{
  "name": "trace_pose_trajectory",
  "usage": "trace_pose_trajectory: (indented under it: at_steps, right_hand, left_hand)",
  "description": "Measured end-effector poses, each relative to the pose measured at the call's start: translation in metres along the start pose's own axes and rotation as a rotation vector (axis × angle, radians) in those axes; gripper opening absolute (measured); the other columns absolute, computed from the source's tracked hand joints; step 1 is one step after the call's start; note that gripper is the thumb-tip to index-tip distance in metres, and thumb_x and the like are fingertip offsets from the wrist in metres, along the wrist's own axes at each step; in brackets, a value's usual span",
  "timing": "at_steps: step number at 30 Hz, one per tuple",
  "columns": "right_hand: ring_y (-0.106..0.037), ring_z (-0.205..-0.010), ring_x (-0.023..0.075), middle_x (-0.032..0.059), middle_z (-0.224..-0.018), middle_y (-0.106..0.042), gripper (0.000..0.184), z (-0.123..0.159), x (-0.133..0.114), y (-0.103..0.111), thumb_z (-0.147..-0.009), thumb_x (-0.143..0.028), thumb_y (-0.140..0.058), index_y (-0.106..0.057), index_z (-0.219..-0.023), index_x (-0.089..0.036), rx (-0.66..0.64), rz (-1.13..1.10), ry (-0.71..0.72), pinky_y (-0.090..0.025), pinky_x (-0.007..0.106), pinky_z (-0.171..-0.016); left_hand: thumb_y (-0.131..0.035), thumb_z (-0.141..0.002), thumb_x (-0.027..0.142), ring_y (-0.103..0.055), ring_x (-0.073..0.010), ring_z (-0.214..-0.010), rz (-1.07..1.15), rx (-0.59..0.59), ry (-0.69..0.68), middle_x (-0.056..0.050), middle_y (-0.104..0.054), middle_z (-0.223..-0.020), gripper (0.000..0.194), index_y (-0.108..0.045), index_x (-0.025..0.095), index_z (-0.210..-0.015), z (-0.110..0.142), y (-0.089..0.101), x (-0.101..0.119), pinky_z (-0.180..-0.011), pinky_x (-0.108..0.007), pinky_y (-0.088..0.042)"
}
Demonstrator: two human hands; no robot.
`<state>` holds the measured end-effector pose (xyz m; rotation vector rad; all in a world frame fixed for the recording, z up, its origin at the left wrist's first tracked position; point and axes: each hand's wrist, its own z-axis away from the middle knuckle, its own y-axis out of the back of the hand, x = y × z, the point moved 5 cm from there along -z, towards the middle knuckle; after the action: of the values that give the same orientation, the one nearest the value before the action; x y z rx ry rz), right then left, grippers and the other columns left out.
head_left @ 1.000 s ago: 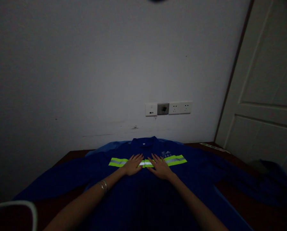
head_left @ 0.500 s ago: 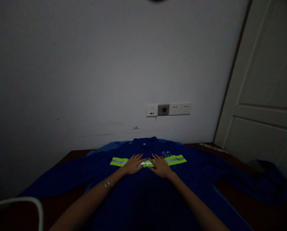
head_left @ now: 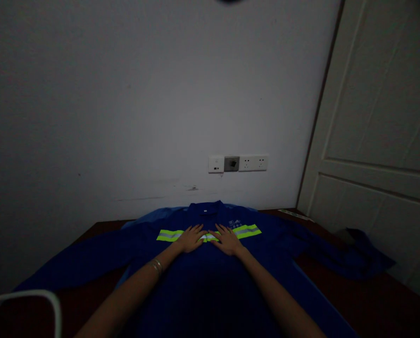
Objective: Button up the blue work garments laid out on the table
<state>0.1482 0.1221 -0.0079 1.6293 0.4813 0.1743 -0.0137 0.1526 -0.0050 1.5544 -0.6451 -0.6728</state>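
Observation:
A dark blue work jacket lies spread flat on a dark wooden table, collar toward the wall. A yellow-and-silver reflective stripe crosses its chest. My left hand rests flat on the stripe just left of the jacket's middle, fingers stretched out; a thin bracelet sits on that wrist. My right hand lies flat beside it, fingers spread, almost touching the left. Neither hand holds anything. The jacket's sleeves stretch out to both sides.
A white wall stands right behind the table, with a row of sockets and a switch. A white panelled door is at the right. A white curved rim shows at the bottom left corner. The room is dim.
The view has shifted slightly rightward, so the jacket and hands sit a little further left. Both hands stay flat on the jacket's chest.

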Motion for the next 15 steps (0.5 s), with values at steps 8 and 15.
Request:
trace_pose_trajectory:
  at_steps: [8,15]
  right_hand:
    - [-0.018,-0.134,0.0255,0.0040,-0.147,-0.022,0.058,0.000,0.001,-0.001,-0.085,-0.062,-0.021,-0.030,-0.136,-0.037,-0.002,-0.012,0.004,-0.012,0.047,-0.104]
    - [-0.018,-0.134,0.0261,0.0055,-0.147,-0.022,0.059,0.000,0.002,-0.004,-0.085,-0.063,-0.020,-0.028,-0.137,-0.036,-0.026,0.003,0.004,-0.013,0.046,-0.104]
  left_hand:
    - [-0.036,-0.088,0.033,-0.028,-0.0290,-0.130,-0.037,0.042,0.048,-0.013,-0.033,-0.142,0.051,-0.029,0.019,-0.137,0.016,0.009,0.015,-0.103,-0.045,-0.027]
    - [-0.032,-0.090,0.041,-0.025,-0.0267,-0.132,-0.018,0.044,0.016,-0.012,-0.028,-0.144,0.053,-0.027,0.019,-0.137,0.079,0.046,0.022,-0.106,-0.042,-0.023]
